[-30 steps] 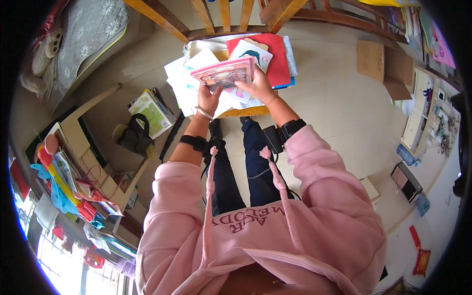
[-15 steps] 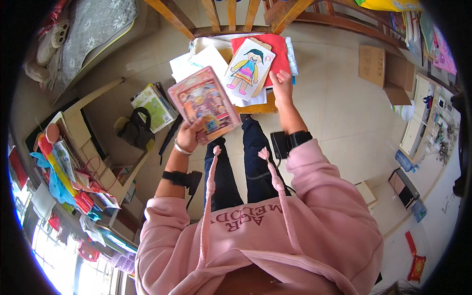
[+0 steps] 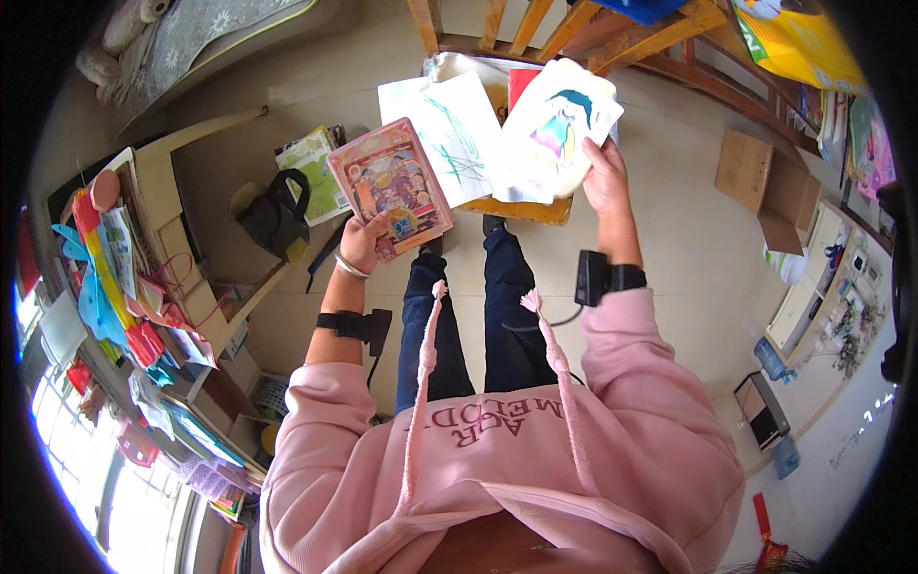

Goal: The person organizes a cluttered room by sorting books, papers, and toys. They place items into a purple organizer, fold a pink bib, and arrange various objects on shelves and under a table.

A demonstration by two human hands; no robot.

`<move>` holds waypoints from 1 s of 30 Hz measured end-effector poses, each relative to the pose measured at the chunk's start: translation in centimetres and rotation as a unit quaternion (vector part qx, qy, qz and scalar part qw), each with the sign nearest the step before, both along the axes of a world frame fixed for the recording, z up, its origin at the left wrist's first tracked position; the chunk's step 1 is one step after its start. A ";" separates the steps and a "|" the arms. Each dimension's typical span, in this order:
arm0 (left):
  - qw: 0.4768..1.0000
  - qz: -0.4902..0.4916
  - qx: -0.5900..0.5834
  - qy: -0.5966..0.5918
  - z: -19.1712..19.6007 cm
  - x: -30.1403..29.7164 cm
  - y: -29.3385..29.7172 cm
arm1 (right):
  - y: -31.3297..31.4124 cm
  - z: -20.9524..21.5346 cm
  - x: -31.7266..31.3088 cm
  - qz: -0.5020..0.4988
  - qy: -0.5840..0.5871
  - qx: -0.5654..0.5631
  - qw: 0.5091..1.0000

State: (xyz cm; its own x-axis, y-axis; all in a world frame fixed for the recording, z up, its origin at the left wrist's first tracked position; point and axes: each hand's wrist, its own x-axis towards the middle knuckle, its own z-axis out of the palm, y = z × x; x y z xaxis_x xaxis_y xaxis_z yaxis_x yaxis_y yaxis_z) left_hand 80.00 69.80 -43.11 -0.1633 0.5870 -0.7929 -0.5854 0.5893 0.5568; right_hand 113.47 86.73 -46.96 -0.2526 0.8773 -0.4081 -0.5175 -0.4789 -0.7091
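Note:
My left hand (image 3: 361, 245) is closed on the lower edge of a pink book (image 3: 397, 187) with crowded cartoon figures on its cover, held left of the wooden chair. At the chair's right side my right hand (image 3: 606, 174) grips the edge of a pale card with a child's drawing of a figure (image 3: 564, 129); glare washes out part of it. Below that card lies a red sheet (image 3: 519, 84), mostly covered. A white paper with green scribbles (image 3: 457, 134) rests on the chair seat (image 3: 524, 209), beside the drawing.
Green-covered books (image 3: 316, 167) and a dark bag (image 3: 270, 215) are on the floor to the left. A cardboard box (image 3: 765, 182) stands open at the right. Cluttered shelves (image 3: 124, 277) line the left, and a wooden railing (image 3: 688, 77) runs at the far right.
My right hand has gripped the drawing and moved it rightward over the red sheet. Green scribbles on the white paper now show. The book remains in my left hand, tilted less.

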 end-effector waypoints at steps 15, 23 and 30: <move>0.994 -0.078 0.064 -0.034 -0.8 0.4 -4.4 | -13.2 4.0 -15.8 0.180 -0.336 0.145 0.913; 0.984 0.103 0.075 -0.128 -0.8 -2.9 -7.5 | -4.6 -3.3 -15.1 0.067 -0.480 0.086 0.871; 0.963 0.192 0.078 -0.173 -0.2 -7.3 -9.4 | -3.5 0.0 -11.4 0.213 -0.347 0.140 0.903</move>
State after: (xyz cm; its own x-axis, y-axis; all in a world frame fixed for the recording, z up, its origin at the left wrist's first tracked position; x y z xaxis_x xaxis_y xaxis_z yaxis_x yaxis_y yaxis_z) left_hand 72.70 60.39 -43.35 -0.1345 0.6520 -0.7462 -0.9100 0.2168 0.3535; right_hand 102.10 83.25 -46.97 -0.3593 0.8544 -0.3754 0.2867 -0.2817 -0.9156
